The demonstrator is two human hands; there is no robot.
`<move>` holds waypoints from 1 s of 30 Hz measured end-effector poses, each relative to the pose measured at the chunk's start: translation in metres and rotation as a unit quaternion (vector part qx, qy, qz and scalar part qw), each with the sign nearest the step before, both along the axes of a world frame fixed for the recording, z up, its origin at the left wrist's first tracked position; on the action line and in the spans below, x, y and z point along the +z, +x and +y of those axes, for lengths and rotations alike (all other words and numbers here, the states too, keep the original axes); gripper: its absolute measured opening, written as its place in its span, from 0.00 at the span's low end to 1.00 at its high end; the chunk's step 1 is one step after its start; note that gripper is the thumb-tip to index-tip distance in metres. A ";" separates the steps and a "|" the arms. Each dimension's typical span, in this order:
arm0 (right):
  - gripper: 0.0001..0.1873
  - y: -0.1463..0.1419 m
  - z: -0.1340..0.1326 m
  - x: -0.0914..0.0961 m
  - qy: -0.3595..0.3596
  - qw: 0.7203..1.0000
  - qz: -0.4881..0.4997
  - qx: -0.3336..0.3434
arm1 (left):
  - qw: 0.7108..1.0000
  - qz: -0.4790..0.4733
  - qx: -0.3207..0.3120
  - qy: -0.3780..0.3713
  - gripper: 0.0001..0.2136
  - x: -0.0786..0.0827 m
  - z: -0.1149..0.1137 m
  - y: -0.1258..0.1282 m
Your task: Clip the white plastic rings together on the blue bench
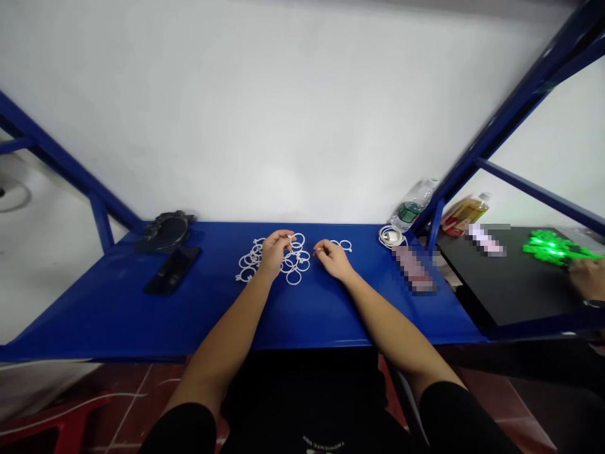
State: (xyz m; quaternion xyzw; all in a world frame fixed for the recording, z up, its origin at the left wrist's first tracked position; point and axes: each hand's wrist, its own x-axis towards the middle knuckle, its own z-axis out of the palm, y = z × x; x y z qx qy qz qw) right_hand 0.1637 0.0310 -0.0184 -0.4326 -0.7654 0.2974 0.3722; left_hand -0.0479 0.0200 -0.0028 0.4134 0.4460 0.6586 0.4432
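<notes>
White rings (293, 277), each with a small knob, lie in a loose pile on the blue table (321, 315). Over the pile, my left hand (275, 251) is closed in a pinch on one white ring (299, 240) by its knob. To the right, my right hand (331, 257) is closed too, with thumb and fingertips together. Anything between those fingertips is too small to make out. Just beyond the right hand lie a couple more white rings (346, 245). My left hand hides part of the pile.
At left are a black phone (172, 270) and a dark bundle (167, 228). On the right stand a water bottle (412, 207), a coiled white cable (391, 237) and a blurred-out flat item (414, 270). Another person's hand (588, 277) is by green glowing pieces (548, 247).
</notes>
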 end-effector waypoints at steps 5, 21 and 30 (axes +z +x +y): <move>0.10 -0.002 -0.003 0.002 0.007 1.000 0.013 0.005 | 0.999 0.036 0.003 0.016 0.09 0.001 -0.003 0.001; 0.24 -0.002 -0.012 0.009 0.093 0.994 -0.059 0.023 | 0.997 0.060 0.039 0.026 0.07 -0.004 0.000 -0.002; 0.30 -0.007 -0.016 0.014 0.120 0.974 -0.169 0.088 | 0.982 0.155 0.095 0.053 0.11 -0.005 0.001 -0.011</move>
